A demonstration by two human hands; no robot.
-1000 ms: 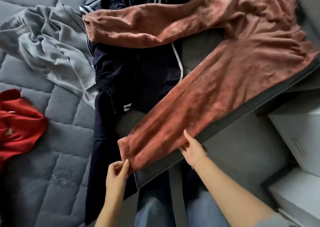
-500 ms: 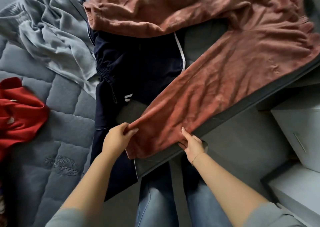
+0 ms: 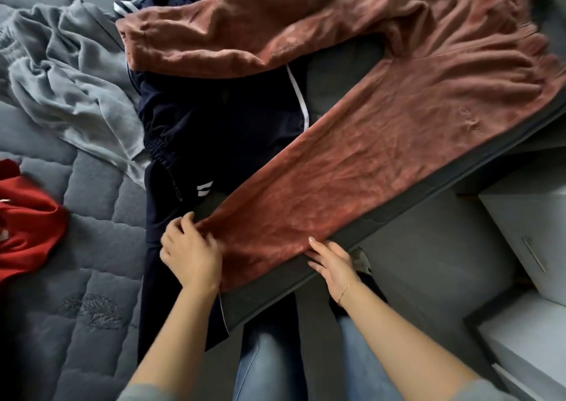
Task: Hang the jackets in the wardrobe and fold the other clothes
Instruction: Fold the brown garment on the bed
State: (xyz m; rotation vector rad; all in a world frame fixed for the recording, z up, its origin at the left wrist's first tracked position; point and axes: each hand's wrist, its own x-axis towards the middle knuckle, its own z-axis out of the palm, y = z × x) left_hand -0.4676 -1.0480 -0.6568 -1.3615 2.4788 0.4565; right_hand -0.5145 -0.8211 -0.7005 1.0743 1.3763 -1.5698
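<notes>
Rust-brown trousers (image 3: 352, 155) lie spread across the centre and upper right of the frame, over a navy tracksuit garment (image 3: 220, 119) with white stripes; no lettering is readable on either. At lower centre the left hand (image 3: 190, 253) pinches the near leg's cuff with curled fingers, while the right hand (image 3: 333, 261) rests flat, fingers straight, on the cuff's other corner at the mattress (image 3: 76, 308) edge.

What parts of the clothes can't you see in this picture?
- Head view: the pink trousers' waist is cut off by the right edge.
- The navy tracksuit is partly under the trousers.
- The red garment is cut by the left edge.
- The left hand is blurred and covers the cuff's corner.
</notes>
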